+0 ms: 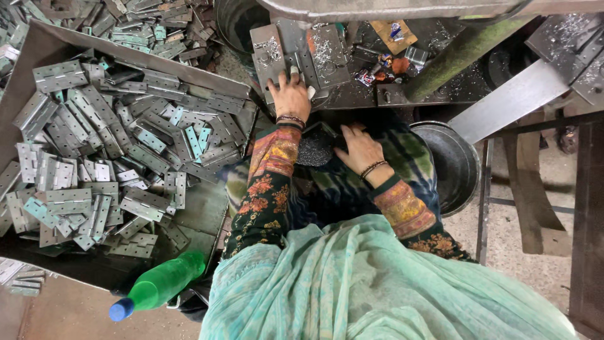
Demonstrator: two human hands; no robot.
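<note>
My left hand (290, 94) reaches forward onto the grey machine bed (327, 60), its fingers pressed on a small metal hinge (294, 70) lying there. My right hand (360, 148) rests on my lap, fingers curled at the edge of a dark heap of small metal pieces (313, 148). Whether it grips anything I cannot tell. Both wrists wear bead bracelets, and both sleeves are dark with a flower pattern.
A big tray (38, 44) at my left holds several grey and pale blue hinges (94, 157). A green plastic bottle (160, 284) with a blue cap lies below it. A round metal basin (456, 165) stands at my right, beside a steel frame (509, 101).
</note>
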